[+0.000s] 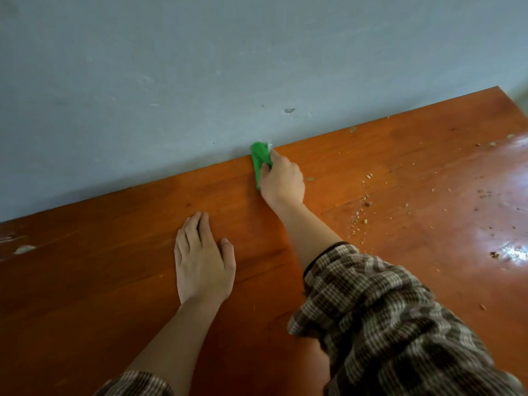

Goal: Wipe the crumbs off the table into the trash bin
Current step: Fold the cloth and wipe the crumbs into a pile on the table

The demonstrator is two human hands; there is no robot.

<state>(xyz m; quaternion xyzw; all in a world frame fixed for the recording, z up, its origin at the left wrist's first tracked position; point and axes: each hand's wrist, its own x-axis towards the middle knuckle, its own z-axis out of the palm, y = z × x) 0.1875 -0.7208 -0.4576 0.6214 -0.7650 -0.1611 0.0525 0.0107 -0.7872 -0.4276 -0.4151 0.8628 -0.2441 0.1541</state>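
My left hand (203, 262) lies flat, palm down, fingers straight; my right hand (282, 182), arm outstretched, grips a green cloth (259, 158).

A glossy orange-brown wooden table (114, 267) is filling the lower part of the view; beyond the table's far edge a scuffed grey-blue surface (171, 67), wall or floor unclear, is spreading upward; a small chipped spot (289, 110) is showing just past that edge; a bright glare (514, 250) is shining on the table's right side; a pale worn patch (25, 249) is showing at its left end.
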